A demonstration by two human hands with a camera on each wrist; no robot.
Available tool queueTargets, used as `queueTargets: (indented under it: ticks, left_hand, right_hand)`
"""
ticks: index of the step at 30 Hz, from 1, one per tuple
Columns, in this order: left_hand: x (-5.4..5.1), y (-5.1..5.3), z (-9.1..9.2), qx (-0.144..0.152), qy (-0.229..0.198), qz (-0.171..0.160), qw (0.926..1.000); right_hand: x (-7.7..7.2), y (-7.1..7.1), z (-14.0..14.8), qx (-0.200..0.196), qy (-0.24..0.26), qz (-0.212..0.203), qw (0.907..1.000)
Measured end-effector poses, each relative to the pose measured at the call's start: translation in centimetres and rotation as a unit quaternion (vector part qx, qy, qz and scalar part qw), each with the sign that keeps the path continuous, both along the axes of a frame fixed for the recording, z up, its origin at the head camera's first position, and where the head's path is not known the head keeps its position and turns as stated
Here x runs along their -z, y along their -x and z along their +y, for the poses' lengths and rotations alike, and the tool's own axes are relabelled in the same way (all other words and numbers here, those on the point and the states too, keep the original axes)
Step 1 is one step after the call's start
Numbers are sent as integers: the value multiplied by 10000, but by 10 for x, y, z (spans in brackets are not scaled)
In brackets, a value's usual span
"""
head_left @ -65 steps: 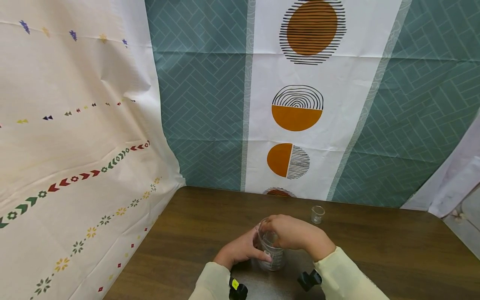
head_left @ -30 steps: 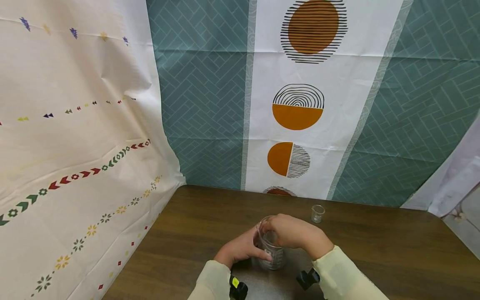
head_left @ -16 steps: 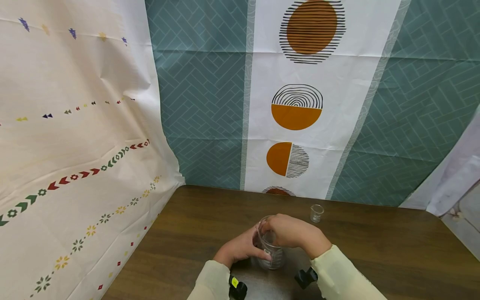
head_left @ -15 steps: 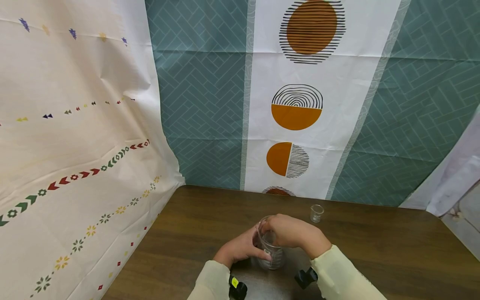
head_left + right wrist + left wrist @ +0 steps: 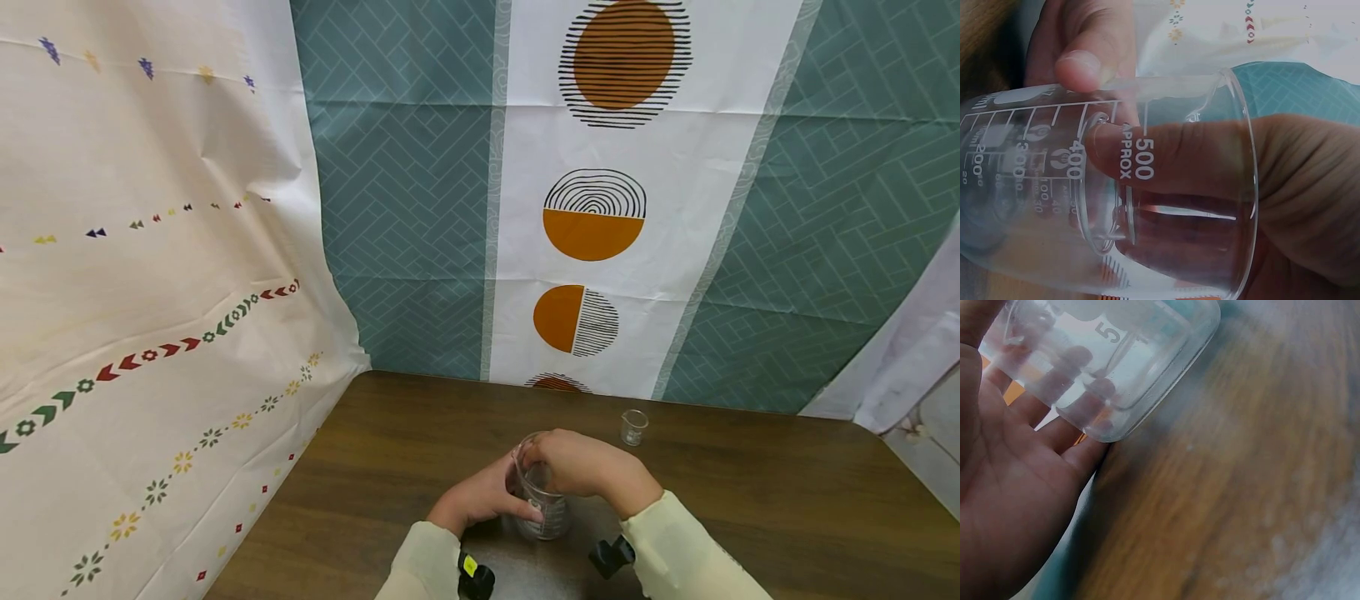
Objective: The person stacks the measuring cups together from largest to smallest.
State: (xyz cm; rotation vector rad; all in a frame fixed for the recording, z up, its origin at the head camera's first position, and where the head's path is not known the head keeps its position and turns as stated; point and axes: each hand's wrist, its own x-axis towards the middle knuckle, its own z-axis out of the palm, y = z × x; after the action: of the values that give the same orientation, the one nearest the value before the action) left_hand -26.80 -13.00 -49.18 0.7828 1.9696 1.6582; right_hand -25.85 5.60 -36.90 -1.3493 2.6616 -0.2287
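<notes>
A large clear glass beaker (image 5: 553, 523) stands upright on the table in the head view, with white volume marks. My left hand (image 5: 483, 497) grips it from the left, thumb across the front. Its fingers spread behind the glass in the left wrist view. From above, my right hand (image 5: 588, 467) reaches into the mouth. In the right wrist view a smaller marked beaker (image 5: 1038, 197) sits inside the large one, and the right thumb (image 5: 1172, 153) and fingers pinch its rim. How far down its base sits is hard to tell.
A tiny glass beaker (image 5: 633, 427) stands farther back on the brown wooden table (image 5: 750, 483), right of the hands. A patterned cloth (image 5: 405, 208) hangs behind the table, and a cream cloth (image 5: 150, 317) borders its left side.
</notes>
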Motion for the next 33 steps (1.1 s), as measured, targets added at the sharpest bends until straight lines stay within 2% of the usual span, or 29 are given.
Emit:
queueTargets:
  ticks: [33]
  left_hand:
    - [-1,-1,0,61,-24,12,10000]
  right_hand:
    - [-1,-1,-1,-47,-77,87,9999]
